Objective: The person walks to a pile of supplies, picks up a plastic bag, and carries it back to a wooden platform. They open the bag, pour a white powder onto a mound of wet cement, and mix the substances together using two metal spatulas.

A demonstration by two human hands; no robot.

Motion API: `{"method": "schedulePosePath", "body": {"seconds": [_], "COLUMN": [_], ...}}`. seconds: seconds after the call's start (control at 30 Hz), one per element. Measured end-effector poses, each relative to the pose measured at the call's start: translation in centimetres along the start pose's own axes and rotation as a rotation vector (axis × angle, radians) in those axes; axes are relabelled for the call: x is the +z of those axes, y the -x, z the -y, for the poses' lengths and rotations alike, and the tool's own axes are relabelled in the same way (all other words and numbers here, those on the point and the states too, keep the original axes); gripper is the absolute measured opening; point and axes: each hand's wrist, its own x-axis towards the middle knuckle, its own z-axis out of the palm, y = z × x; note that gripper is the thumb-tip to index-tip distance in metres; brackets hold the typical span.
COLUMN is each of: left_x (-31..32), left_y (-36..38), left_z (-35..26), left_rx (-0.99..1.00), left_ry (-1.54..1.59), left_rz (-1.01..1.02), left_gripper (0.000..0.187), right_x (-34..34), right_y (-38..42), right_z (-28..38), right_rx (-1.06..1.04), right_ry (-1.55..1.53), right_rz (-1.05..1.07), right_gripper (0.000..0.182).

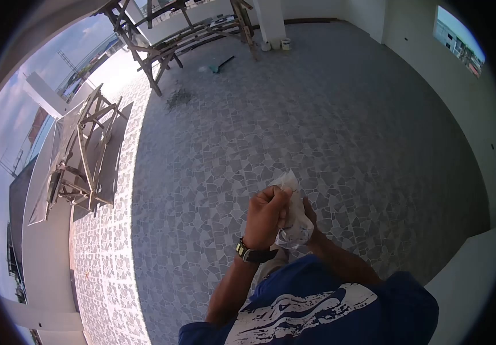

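A small clear plastic bag with pale contents (296, 223) is held up in front of my blue shirt. My left hand (268, 210), with a watch on its wrist, is closed on the bag's upper part, fingers curled and pinching. On the other side, my right hand (312, 221) grips the bag from the right and below; most of its fingers are hidden behind it. The bag's loose top edge sticks up above my left hand. What fills it is too small to make out.
The floor (202, 190) has a stone-pattern tile. Wooden scaffolding (167, 49) stands at the back left, and a wooden trestle (90, 144) by the left wall. A dustpan-like green tool (222, 64), a debris pile (179, 98) and a white bucket (285, 43) are farther off.
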Motion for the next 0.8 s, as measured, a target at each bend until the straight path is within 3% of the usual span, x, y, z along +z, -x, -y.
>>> {"method": "schedulePosePath", "body": {"seconds": [0.03, 0.07, 0.13, 0.17, 0.23, 0.27, 0.33, 0.4, 0.47, 0.5, 0.53, 0.67, 0.8], "left_x": [-0.8, -1.7, -3.2, -3.8, -4.7, -6.1, -8.7, -11.1, -12.4, -12.7, -13.0, -15.9, -18.7], "left_y": [-3.7, -6.4, -11.9, -14.6, -18.3, -20.6, -25.4, -29.6, -33.7, -36.7, -39.8, -50.8, -60.1], "left_z": [-1.4, -2.9, -6.3, -8.1, -11.9, -12.7, -13.4, -13.4, -13.2, -13.5, -13.8, -17.4, -22.9], "left_rx": [0.002, 0.019, 0.023, 0.063, 0.117, 0.185, 0.328, 0.458, 0.591, 0.665, 0.672, 0.376, 0.301], "left_ry": [0.021, -0.020, -0.010, -0.076, -0.279, -0.351, -0.487, -0.621, -0.816, -0.919, -0.962, -0.887, -0.902], "left_rz": [0.038, 0.061, 0.158, 0.157, 0.110, 0.088, 0.040, -0.022, -0.029, -0.042, -0.112, -0.074, -0.011], "left_gripper": [0.029, 0.028, 0.028, 0.029, 0.030, 0.030, 0.032, 0.034, 0.033, 0.035, 0.035, 0.033, 0.032], "right_x": [-0.8, -0.6, -2.6, -3.9, -4.7, -3.2, -6.4, -11.6, -15.2, -15.0, -15.7, -22.1, -24.0], "right_y": [-4.2, -7.3, -11.7, -13.8, -18.9, -21.7, -26.3, -30.5, -34.3, -37.3, -40.1, -52.4, -63.5], "right_z": [1.7, 2.7, 4.5, 5.9, 8.0, 9.5, 11.4, 12.6, 13.9, 15.5, 16.6, 20.7, 23.1], "right_rx": [-0.045, -0.078, -0.082, -0.083, -0.113, -0.140, -0.152, -0.197, -0.179, -0.145, -0.101, -0.020, 0.094], "right_ry": [0.036, 0.002, 0.052, 0.296, 0.423, 0.301, 0.176, 0.517, 0.487, 0.288, 0.085, 0.114, 0.010], "right_rz": [0.125, 0.088, -0.182, -0.236, -0.289, -0.303, -0.344, -0.460, -0.505, -0.494, -0.481, -0.451, -0.419], "right_gripper": [0.079, 0.070, 0.059, 0.054, 0.047, 0.046, 0.047, 0.052, 0.058, 0.060, 0.063, 0.067, 0.066]}}
